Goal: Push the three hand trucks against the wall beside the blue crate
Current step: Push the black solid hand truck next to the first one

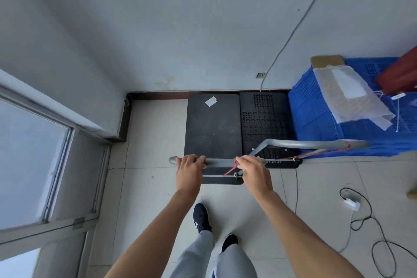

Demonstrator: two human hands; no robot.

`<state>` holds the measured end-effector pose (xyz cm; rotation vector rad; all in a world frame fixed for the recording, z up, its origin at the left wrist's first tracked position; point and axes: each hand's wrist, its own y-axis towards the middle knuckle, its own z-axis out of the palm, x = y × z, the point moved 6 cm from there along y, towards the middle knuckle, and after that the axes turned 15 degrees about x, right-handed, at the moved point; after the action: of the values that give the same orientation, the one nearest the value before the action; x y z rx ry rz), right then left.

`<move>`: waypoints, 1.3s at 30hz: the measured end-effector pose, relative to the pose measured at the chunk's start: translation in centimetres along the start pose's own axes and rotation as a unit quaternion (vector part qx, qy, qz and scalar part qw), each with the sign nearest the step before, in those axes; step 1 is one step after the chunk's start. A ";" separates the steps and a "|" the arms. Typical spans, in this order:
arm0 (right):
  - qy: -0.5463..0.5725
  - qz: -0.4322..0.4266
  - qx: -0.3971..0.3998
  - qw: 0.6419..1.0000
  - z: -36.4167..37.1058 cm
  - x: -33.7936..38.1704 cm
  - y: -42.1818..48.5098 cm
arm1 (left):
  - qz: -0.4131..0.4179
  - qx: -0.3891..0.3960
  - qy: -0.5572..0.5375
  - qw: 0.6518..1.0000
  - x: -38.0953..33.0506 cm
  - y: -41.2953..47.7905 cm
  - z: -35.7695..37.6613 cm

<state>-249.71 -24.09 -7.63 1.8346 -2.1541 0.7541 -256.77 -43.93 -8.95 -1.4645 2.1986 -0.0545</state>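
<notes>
A hand truck with a plain black deck (213,126) stands with its far end at the wall's baseboard. Its grey handle bar (220,161) runs across in front of me. My left hand (190,163) grips the bar's left end and my right hand (253,167) grips its right end, beside a red cord. A second hand truck with a perforated black deck (265,122) sits to its right, also against the wall, its grey handle (311,143) reaching right. The blue crate (316,110) stands right of that one. I see only two trucks.
A window frame (67,142) and wall corner lie to the left. A grey cable (291,36) runs down the wall. A white charger with black cords (352,204) lies on the tiled floor at right. The crate holds bubble wrap (347,95). My feet (200,216) are below.
</notes>
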 end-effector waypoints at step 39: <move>0.024 -0.031 0.020 0.999 -3.0 -1.6 1.9 | -0.032 0.070 0.034 0.996 -5.1 1.0 -0.8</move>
<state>-251.71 -21.01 -6.30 1.8735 -2.0578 0.8260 -256.43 -39.18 -6.64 -1.4724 2.1535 -0.2786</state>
